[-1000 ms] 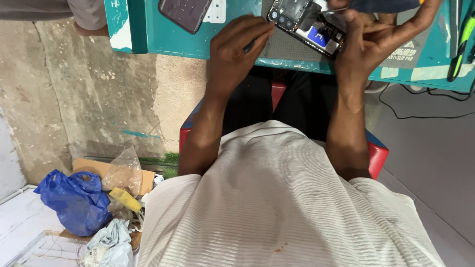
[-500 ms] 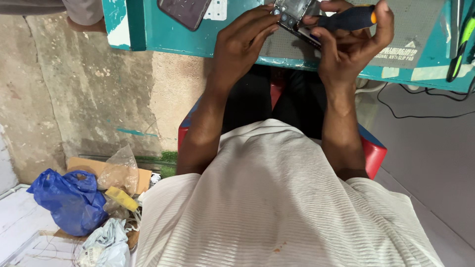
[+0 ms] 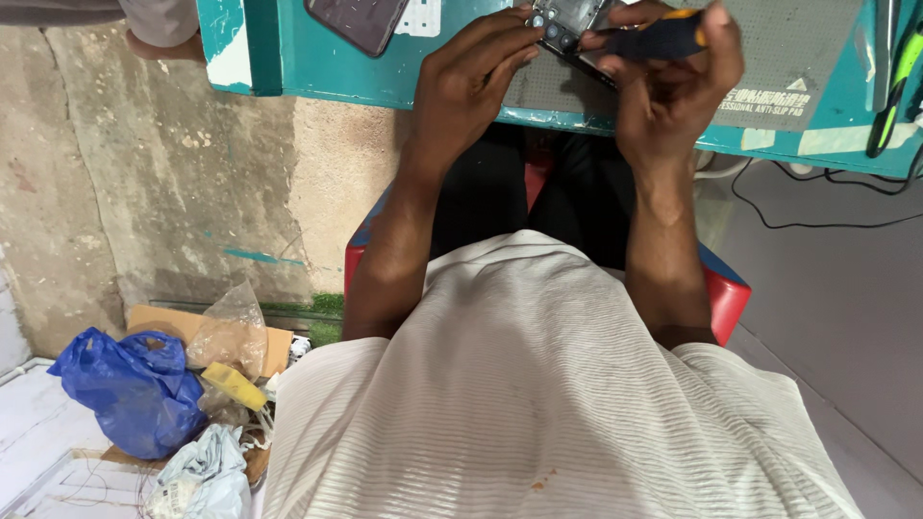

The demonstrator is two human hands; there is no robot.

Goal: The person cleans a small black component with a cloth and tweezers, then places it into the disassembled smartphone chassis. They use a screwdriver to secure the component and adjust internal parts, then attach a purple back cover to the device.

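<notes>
My left hand (image 3: 471,86) has its fingers (image 3: 510,43) closed on the edge of the opened phone (image 3: 567,24), steadying it at the near edge of the teal desk (image 3: 317,67) — phone sits over the grey anti-slip mat (image 3: 798,58). Right hand (image 3: 673,86) is wrapped tight around a dark-handled screwdriver with an orange end (image 3: 659,34), held just beside the phone; I cannot tell if the tip touches. Another dark phone (image 3: 361,19) lies further left on the desk. On the floor: blue plastic bag (image 3: 130,389), cardboard (image 3: 173,322).
</notes>
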